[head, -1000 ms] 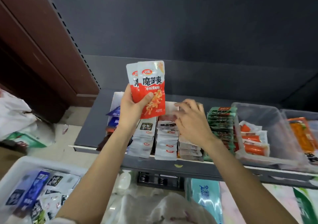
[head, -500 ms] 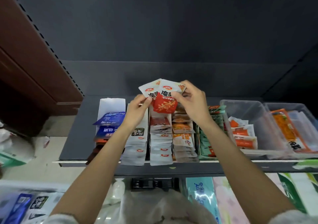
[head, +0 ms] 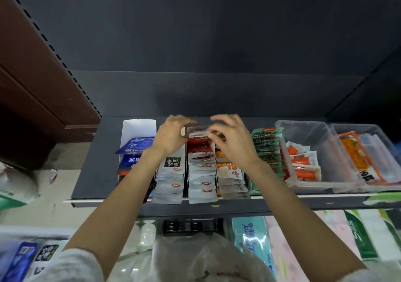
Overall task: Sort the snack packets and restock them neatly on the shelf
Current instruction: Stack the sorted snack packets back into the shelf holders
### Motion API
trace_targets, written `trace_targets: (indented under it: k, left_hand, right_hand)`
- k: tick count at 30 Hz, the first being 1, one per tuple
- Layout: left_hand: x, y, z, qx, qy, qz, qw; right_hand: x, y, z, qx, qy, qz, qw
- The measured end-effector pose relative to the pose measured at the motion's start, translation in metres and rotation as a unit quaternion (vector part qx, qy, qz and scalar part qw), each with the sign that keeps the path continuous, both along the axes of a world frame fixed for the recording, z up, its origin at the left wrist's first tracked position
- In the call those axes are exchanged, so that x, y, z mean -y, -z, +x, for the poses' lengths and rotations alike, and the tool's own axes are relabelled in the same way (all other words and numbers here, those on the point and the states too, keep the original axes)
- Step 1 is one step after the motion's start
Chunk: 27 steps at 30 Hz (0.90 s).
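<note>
Both hands have come down from up high. The left hand (head: 171, 135) and right hand (head: 231, 139) now pinch the red packets (head: 198, 137), tucking them behind the red-and-white row (head: 201, 169) on the shelf (head: 97, 173).

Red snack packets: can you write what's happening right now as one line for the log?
step: restocking | left hand: holds red packets | right hand: holds same packets | place: back of red-and-white row on shelf | status: not released

Both hands, left hand (head: 171, 134) and right hand (head: 230, 138), are motion-blurred, so can't tell how the fingers sit on the red packets (head: 198, 139). Right bin (head: 368, 151) and the crate (head: 32, 258) bottom-left get cut off by the frame edge.
</note>
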<state>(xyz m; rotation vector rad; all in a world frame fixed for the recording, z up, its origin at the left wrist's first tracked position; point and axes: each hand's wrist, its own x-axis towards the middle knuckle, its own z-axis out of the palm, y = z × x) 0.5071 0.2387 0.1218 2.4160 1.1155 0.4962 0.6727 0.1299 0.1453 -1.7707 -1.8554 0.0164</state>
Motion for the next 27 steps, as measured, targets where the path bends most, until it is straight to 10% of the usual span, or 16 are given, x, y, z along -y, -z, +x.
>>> trace_targets:
  k: [4,9,15,21,27]
  left_hand:
    - [0.001,-0.012,-0.007,0.106,0.045,-0.074,0.991]
    - [0.016,0.004,-0.005,0.000,0.043,0.072,0.997]
    - [0.021,0.011,0.002,-0.058,0.003,0.090,0.994]
    - [0.059,-0.017,-0.019,0.124,-0.112,0.040,0.985]
    - [0.163,-0.035,-0.095,0.313,-0.384,0.051,0.867]
  right_hand:
    - [-0.012,0.006,-0.009,0.139,0.054,-0.045,0.988]
    - [-0.020,0.007,-0.020,0.207,0.038,-0.119,0.970]
    - [0.010,-0.008,-0.020,0.018,0.053,-0.005,0.998]
    - [0.042,-0.002,-0.030,-0.078,0.045,0.080,0.993]
    - [0.079,0.003,-0.094,-0.196,-0.105,0.054,0.973]
